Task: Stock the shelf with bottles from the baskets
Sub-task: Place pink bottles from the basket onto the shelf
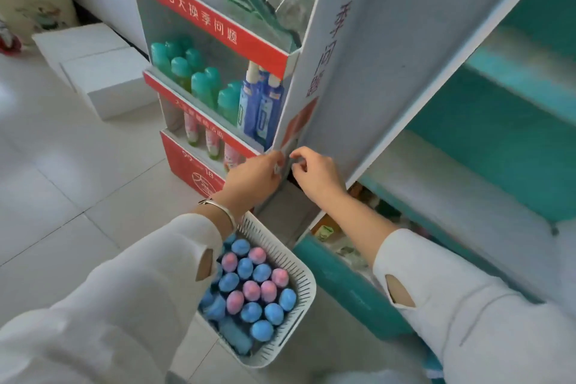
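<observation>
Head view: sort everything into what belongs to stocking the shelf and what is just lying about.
For the job:
white basket
blue- and pink-capped bottles standing in it
cardboard display stand
left hand and right hand, both at the stand's side edge

Lying about:
white boxes on the floor
teal shelving unit on the right

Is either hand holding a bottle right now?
No, the left hand and right hand both pinch the side panel, while the bottles sit in the basket.
</observation>
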{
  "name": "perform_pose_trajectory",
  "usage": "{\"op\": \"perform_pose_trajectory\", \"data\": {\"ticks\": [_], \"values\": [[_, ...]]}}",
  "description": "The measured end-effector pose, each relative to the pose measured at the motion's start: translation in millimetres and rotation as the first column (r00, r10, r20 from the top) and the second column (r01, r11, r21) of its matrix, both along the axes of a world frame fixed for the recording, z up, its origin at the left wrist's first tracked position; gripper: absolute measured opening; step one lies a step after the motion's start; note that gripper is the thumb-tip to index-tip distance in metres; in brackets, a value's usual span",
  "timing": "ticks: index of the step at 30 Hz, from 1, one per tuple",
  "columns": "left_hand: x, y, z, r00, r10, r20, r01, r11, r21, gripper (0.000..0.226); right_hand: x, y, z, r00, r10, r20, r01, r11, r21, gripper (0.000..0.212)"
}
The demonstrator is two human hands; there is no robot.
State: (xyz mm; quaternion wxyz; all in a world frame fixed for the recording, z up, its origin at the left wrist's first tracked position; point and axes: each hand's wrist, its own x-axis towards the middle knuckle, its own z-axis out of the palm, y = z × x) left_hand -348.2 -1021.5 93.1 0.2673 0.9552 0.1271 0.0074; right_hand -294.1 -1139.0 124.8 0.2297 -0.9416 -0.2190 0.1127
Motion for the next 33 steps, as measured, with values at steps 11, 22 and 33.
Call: {"op": "perform_pose_trajectory", "data": {"ticks": [11, 22, 33], "values": [[-7, -41, -155, 1.000, 0.015, -0.015, -0.016, 1.000, -0.026, 0.024, -7, -57, -167, 0.996, -0.085, -0.013, 0.084, 0.996, -0.039, 0.024], [-62, -99, -114, 0.988, -0.142, -0.058, 0.149, 0.978, 0.149, 0.027, -61, -120, -146, 0.993, -0.117, -0.019, 0.115, 0.991, -0.067, 0.020], [-118, -137, -90, 0.975, -0.177, -0.133, 0.209, 0.935, 0.288, 0.025, -109, -160, -135, 0.999, -0.023, -0.038, 0.022, 0.999, -0.035, 0.018]]}}
